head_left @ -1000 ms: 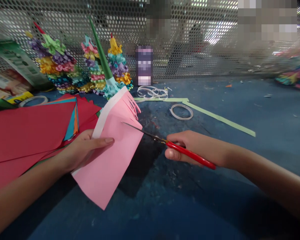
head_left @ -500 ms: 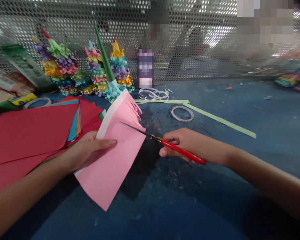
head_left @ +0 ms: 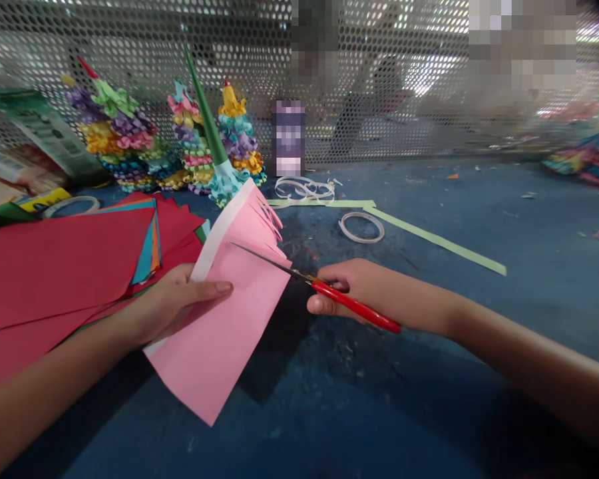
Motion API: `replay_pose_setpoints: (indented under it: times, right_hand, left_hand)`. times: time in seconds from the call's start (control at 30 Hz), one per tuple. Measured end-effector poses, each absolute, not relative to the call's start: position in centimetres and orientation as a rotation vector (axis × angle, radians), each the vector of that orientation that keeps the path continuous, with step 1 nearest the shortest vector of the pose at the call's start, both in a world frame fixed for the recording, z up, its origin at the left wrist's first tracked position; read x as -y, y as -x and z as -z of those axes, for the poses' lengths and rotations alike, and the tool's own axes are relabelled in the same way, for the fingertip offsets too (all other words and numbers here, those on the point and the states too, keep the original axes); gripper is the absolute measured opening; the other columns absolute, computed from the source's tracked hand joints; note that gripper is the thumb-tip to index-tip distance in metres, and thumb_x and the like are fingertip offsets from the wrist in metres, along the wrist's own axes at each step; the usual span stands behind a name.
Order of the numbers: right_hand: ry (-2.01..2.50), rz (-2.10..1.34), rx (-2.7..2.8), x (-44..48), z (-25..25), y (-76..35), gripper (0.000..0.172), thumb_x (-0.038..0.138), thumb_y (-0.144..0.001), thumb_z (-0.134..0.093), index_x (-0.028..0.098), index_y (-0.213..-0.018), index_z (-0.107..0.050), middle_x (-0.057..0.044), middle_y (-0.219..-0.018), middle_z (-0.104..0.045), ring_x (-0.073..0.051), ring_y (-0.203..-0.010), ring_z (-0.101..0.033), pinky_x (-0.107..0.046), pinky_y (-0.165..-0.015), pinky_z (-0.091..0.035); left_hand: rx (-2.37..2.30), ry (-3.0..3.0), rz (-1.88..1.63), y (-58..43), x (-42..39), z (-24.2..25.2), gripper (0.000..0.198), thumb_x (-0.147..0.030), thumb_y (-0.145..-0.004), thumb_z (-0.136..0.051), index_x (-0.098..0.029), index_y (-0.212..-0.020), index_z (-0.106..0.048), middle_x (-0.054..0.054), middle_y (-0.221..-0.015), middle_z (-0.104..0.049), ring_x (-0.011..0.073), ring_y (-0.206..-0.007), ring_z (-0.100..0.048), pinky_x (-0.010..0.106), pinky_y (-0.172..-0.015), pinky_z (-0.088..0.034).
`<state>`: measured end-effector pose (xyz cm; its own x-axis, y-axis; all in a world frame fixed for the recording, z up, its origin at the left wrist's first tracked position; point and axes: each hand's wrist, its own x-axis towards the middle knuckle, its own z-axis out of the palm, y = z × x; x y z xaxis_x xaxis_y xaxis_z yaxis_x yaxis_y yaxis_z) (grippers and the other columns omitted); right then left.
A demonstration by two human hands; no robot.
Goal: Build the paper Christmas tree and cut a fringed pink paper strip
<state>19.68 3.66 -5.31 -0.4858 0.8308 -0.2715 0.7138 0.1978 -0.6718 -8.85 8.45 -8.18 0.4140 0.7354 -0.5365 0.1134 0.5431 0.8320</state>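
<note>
My left hand (head_left: 174, 307) grips a sheet of pink paper (head_left: 214, 326), with the thumb lying across it. A white strip (head_left: 210, 253) runs along the sheet's left edge, and its far edge is cut into a fringe. My right hand (head_left: 372, 289) holds red-handled scissors (head_left: 352, 305) by the handle. Their thin steel blades reach over the pink sheet, and the tips lie near its middle. I cannot tell whether the blades are open or closed around the paper.
A pile of red and multicoloured paper sheets (head_left: 64, 266) lies under my left arm. Curled-paper cones (head_left: 122, 136) and a green paper cone (head_left: 204, 113) stand against a perforated metal screen (head_left: 404, 40). A pale green strip (head_left: 429, 236) and a white paper coil (head_left: 361, 227) lie on the blue floor (head_left: 429, 372).
My right hand and the scissors have moved left, bringing the blade tips further over the pink sheet. The left hand and sheet have barely moved.
</note>
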Motion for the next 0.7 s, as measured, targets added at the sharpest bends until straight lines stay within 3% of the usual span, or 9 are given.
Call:
replay_pose_setpoints:
  times: [0.33, 0.7]
  right_hand:
    - [1.468, -1.122, 2.349, -3.74, 5.07, -19.67, 0.048, 0.066, -0.088, -0.05, 0.02, -0.074, -0.047, 0.004, -0.068, -0.046, -0.011, -0.059, -0.043, -0.024, -0.052, -0.03]
    - [1.456, -1.168, 2.237, -3.64, 5.29, -19.18, 0.045, 0.058, -0.087, -0.058, 0.02, -0.067, -0.046, 0.008, -0.055, -0.044, -0.008, -0.049, -0.043, -0.023, -0.052, -0.028]
  left_hand:
    - [-1.068, -0.921, -0.469, 8.77, -8.62, 8.49, 0.025, -0.027, -0.062, -0.088, -0.014, -0.079, -0.077, 0.011, -0.071, -0.077, 0.0272, -0.06, -0.073, 0.033, -0.052, -0.061]
    - [-1.093, -0.928, -0.442, 9.02, -8.41, 7.96, 0.03, -0.032, -0.06, -0.089, -0.013, -0.08, -0.077, 0.011, -0.069, -0.076, 0.025, -0.055, -0.071, 0.029, -0.048, -0.059]
